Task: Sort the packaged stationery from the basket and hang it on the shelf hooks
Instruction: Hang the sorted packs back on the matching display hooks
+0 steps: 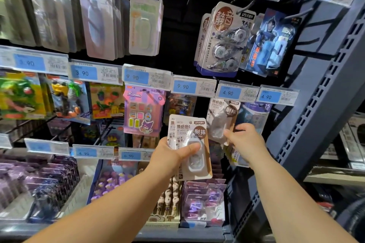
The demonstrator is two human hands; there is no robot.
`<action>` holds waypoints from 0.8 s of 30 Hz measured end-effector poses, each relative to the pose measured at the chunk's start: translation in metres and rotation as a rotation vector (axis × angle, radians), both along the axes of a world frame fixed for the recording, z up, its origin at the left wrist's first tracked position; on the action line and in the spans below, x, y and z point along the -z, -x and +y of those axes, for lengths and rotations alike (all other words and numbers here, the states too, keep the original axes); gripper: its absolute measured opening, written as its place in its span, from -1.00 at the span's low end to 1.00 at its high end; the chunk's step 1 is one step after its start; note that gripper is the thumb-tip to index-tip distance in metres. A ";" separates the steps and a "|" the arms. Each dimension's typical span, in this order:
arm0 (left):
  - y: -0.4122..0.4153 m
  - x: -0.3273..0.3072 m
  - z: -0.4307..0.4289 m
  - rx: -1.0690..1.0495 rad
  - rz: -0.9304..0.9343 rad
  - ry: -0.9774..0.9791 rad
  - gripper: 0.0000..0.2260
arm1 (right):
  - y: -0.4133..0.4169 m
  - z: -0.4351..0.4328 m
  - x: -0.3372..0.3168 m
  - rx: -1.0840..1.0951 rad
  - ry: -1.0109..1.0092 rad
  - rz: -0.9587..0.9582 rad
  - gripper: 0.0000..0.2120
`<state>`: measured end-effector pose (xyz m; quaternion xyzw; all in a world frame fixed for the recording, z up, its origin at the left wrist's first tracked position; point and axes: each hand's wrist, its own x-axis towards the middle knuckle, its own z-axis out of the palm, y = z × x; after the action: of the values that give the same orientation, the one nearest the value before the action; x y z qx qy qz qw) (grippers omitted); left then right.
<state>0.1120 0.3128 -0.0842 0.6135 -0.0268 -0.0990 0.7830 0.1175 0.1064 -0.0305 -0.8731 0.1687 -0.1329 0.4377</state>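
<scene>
Before the shelf, lower right section: left hand [173, 154] clamped on a correction-tape pack [189, 148], thumb across the blister, pack held upright just left of matching packs [221, 118] already hung under a 4.90 price tag [230, 92]. Right hand [245, 142] touches the hanging packs, fingers curled at their lower edge; grip uncertain. Step in hand: hanging. Next move, judged: lift the pack's hang hole to the hook above, hidden behind the tag.

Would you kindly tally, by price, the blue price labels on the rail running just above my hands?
3.90 labels: 2
9.90 labels: 2
4.90 labels: 2
Total: 6
</scene>
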 end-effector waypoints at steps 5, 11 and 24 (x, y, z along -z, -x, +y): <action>-0.002 0.001 -0.003 0.001 -0.004 0.032 -0.40 | 0.016 0.011 -0.017 -0.034 0.213 -0.086 -0.65; 0.003 -0.006 -0.011 0.054 -0.088 0.111 -0.39 | 0.027 0.030 -0.014 -0.514 -0.164 0.186 -0.67; 0.010 -0.002 -0.014 0.037 0.191 0.087 -0.18 | 0.028 0.010 -0.003 -0.615 -0.590 0.238 -0.79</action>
<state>0.1021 0.2983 -0.0821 0.5660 0.0323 -0.1700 0.8060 0.0895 0.1161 -0.0272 -0.7295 -0.0188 0.1590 0.6649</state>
